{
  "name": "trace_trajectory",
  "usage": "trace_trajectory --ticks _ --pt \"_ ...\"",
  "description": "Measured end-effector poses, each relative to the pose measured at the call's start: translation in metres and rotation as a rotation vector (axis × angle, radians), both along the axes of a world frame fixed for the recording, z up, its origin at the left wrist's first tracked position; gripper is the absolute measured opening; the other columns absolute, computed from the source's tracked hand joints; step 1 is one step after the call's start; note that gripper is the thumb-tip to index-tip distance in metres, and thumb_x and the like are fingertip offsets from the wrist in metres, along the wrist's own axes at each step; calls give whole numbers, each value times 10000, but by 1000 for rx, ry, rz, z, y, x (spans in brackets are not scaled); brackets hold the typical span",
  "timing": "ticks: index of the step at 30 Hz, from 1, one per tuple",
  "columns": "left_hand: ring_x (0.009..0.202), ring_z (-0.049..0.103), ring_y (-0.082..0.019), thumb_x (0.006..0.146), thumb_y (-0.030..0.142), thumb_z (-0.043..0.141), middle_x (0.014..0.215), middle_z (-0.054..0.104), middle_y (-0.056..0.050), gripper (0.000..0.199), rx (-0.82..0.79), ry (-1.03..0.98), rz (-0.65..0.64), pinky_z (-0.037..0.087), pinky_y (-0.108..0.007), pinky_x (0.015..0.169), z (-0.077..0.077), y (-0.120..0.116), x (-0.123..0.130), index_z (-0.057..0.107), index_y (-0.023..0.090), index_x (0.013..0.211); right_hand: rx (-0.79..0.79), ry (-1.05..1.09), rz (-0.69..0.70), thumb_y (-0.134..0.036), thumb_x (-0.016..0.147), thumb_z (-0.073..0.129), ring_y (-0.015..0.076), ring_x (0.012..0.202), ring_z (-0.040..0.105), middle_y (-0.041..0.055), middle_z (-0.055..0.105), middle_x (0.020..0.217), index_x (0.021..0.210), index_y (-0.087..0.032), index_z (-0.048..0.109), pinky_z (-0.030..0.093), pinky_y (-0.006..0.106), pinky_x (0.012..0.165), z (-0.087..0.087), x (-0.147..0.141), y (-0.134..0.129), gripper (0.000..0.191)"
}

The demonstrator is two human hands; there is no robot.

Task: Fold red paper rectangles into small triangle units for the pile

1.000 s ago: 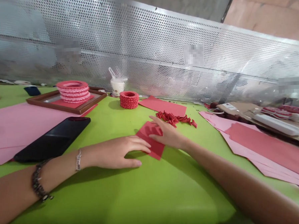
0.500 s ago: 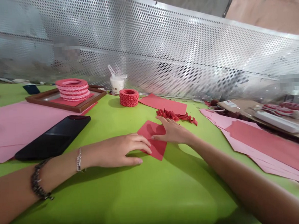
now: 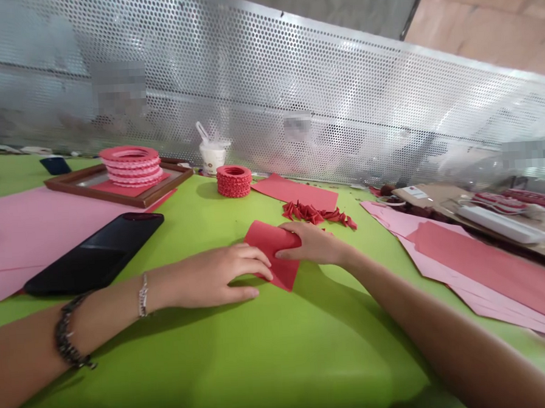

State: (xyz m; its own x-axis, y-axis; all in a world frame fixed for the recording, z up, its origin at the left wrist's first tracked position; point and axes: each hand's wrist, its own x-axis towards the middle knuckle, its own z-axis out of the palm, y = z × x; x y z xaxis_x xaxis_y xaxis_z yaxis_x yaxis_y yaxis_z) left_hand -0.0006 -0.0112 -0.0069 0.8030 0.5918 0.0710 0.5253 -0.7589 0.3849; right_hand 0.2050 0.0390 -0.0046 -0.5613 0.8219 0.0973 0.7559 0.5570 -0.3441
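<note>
A square of red paper (image 3: 271, 238) lies on the green tabletop (image 3: 244, 358) in front of me, its far edge lifted and curled over. My left hand (image 3: 230, 272) rests flat with its fingertips on the paper's left part and its thumb apart on the table. Between the thumb and fingers of my right hand (image 3: 316, 244) is the paper's far right side. Just beyond this hand is a row of small folded red paper pieces (image 3: 316, 212). A larger red sheet (image 3: 299, 190) lies behind them.
A black phone (image 3: 96, 253) rests on pink sheets (image 3: 31, 223) at left. Pink-and-red paper rings (image 3: 131, 169) are stacked on a brown frame (image 3: 175, 175). Further back are a red ring stack (image 3: 234, 185) and a white cup (image 3: 213, 158). Pink sheets (image 3: 433, 268) and a white power strip (image 3: 504, 222) are at right.
My right hand has drawn the far edge of the red paper up and toward me, so the sheet that lay flat now curls over. My left hand has hardly moved.
</note>
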Motion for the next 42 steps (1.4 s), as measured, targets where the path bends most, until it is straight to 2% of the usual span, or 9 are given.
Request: trace_trajectory --ticks 4,10,14,17,22,25,31,38,42 --pt "961 495 -180 776 347 476 1087 522 -28 277 69 -177 245 384 -302 836 -6 8 -1 524 216 1015 18 58 -49 -332 725 523 132 578 477 17 541 664 731 -149 541 335 251 518 -1 -4 -1 184" --pt "796 545 -174 729 410 501 1063 517 -111 564 -17 -530 697 445 -302 687 -5 17 -1 329 126 1186 -347 585 -76 -392 760 495 146 721 548 58 583 885 996 -156 495 429 258 595 -3 -9 -6 334" --pt "763 572 -174 763 437 442 934 596 -79 436 -323 -614 577 457 -253 596 -4 14 4 440 141 1084 -532 745 33 -386 772 496 143 805 562 52 591 967 1041 -180 496 456 256 681 -6 -15 -18 339" --pt "771 565 -166 748 405 486 934 611 -62 324 -271 -682 531 454 -234 606 -4 12 5 513 150 946 -588 702 87 -399 786 469 144 815 571 45 605 964 1010 -180 537 463 261 703 -9 -18 -23 320" --pt "517 474 -121 732 413 487 559 533 -1 300 27 -560 642 349 -211 449 -5 12 4 501 141 608 -221 608 110 -388 761 509 171 852 552 61 584 1011 1085 -180 499 456 283 691 -10 -22 -22 386" --pt "481 433 -107 728 430 489 525 482 16 318 129 -533 644 311 -204 425 -7 12 3 477 146 587 -67 532 37 -363 758 513 168 768 555 63 607 923 1015 -159 545 445 286 648 -9 -24 -21 329" --pt "540 483 -103 754 394 487 642 539 10 249 25 -651 565 368 -187 471 -4 9 4 520 149 781 -266 666 70 -300 787 457 163 786 564 69 609 907 957 -132 551 446 293 696 -7 -26 -23 257" --pt "456 444 -77 795 317 438 470 456 53 260 -41 -658 571 346 -173 472 3 9 3 435 168 582 -379 791 -8 -269 769 469 125 724 558 34 601 824 838 -146 557 449 258 666 -4 -23 -22 166" --pt "460 443 -72 791 302 447 465 447 57 273 -51 -661 533 350 -170 489 1 10 2 431 168 554 -404 885 38 -328 764 507 138 831 561 44 593 962 936 -182 555 457 258 714 -5 -22 -22 232"
